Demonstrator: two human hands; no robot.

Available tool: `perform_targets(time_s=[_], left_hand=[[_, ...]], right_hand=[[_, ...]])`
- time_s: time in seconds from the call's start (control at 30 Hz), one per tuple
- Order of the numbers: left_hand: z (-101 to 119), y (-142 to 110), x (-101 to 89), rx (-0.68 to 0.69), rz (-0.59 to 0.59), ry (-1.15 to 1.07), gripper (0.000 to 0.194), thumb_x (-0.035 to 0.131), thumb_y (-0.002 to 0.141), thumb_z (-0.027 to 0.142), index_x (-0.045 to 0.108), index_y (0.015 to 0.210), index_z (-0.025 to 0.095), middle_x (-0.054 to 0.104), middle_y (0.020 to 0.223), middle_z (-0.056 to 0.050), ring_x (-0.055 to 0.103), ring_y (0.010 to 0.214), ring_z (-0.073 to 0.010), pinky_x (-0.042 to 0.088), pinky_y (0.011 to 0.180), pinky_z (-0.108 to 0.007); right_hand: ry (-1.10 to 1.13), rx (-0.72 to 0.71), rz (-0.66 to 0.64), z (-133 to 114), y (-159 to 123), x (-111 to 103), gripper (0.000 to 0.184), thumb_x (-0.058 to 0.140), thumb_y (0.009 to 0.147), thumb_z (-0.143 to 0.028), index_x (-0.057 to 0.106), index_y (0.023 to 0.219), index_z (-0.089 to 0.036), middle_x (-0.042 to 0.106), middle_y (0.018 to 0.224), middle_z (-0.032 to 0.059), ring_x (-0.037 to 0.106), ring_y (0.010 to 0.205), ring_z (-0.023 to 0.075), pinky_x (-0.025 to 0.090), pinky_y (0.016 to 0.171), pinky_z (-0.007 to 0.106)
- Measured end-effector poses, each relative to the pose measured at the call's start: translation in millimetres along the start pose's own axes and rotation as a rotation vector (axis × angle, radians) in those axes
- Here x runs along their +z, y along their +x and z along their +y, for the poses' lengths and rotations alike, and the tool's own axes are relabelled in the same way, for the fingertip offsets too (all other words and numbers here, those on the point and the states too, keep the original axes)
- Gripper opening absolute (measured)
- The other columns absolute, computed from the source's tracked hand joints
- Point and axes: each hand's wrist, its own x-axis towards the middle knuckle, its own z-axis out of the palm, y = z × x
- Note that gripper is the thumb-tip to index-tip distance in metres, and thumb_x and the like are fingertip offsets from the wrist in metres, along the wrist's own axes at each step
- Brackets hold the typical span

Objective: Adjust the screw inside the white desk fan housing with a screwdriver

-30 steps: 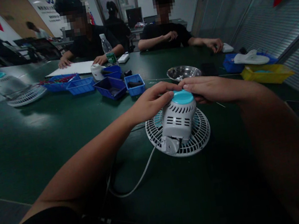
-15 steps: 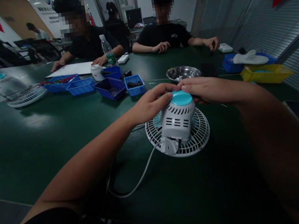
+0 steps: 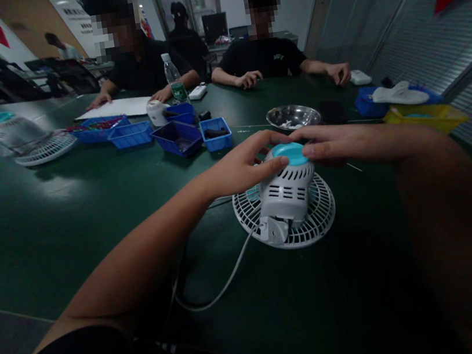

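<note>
A small white electric fan [image 3: 288, 193] lies grille-down on the green table in front of me, its motor housing pointing up. On the housing's top sits a round light-blue cap [image 3: 292, 153]. My left hand [image 3: 255, 159] grips the cap's left side, thumb on the near edge and fingers behind it. From the right, my right hand [image 3: 328, 143] holds the same cap, its thumb at the rim; some fingers are hidden. Both hands' fingertips meet at the far side. A white cord [image 3: 235, 279] runs from the fan's base bracket [image 3: 275, 230] to the left.
Beyond the fan stand several blue bins [image 3: 178, 138], a steel bowl [image 3: 293, 116] with small white parts, and a water bottle [image 3: 175, 80]. A yellow bin [image 3: 425, 118] is at right. Another fan [image 3: 22, 137] lies at far left. Two people sit across the table.
My left thumb has moved right along the cap's near edge, and my right thumb has shifted to its right rim. The fan stays in place. The view has shifted slightly.
</note>
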Motion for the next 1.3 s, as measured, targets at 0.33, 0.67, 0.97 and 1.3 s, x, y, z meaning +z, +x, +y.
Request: perform_targets(time_s=[0.33,0.67,0.97,1.3], left_hand=[[6,2,1.2,0.029,0.110,0.091,0.027,0.062,0.100,0.045,0.058,0.107,0.018,0.064,0.109,-0.008,0.061,0.102,-0.0201,0.052,0.091,-0.034],[18,6,12.9,-0.039,0.222,0.160,0.018,0.064,0.095,0.026,0.051,0.085,0.020,0.056,0.091,-0.001,0.056,0.092,-0.0179,0.049,0.088,-0.034],[19,10,22.0,-0.055,0.299,0.200,0.032,0.062,0.092,0.021,0.039,0.071,0.022,0.048,0.080,0.000,0.053,0.089,-0.0183,0.046,0.083,-0.035],[0,3,1.6,0.002,0.052,-0.162,0.027,0.054,0.095,0.031,0.071,0.115,0.021,0.064,0.132,-0.009,0.060,0.124,-0.0246,0.047,0.113,-0.044]], right_hand=[[-0.111,0.094,-0.064,-15,2,10,0.095,0.071,0.072,-0.081,0.050,0.149,-0.031,0.072,0.120,0.0083,0.070,0.101,0.0288,0.057,0.078,0.039],[-0.081,0.050,-0.032,-16,5,16,0.086,0.073,0.074,-0.077,0.055,0.143,-0.030,0.070,0.126,0.0080,0.068,0.104,0.0281,0.055,0.082,0.038],[-0.106,0.059,-0.006,-14,5,16,0.081,0.076,0.074,-0.073,0.058,0.139,-0.027,0.070,0.111,0.0069,0.065,0.090,0.0234,0.049,0.075,0.035],[-0.013,0.069,-0.029,-18,5,15,0.100,0.078,0.068,-0.075,0.048,0.153,-0.031,0.064,0.147,0.0087,0.068,0.116,0.0328,0.057,0.098,0.047]])
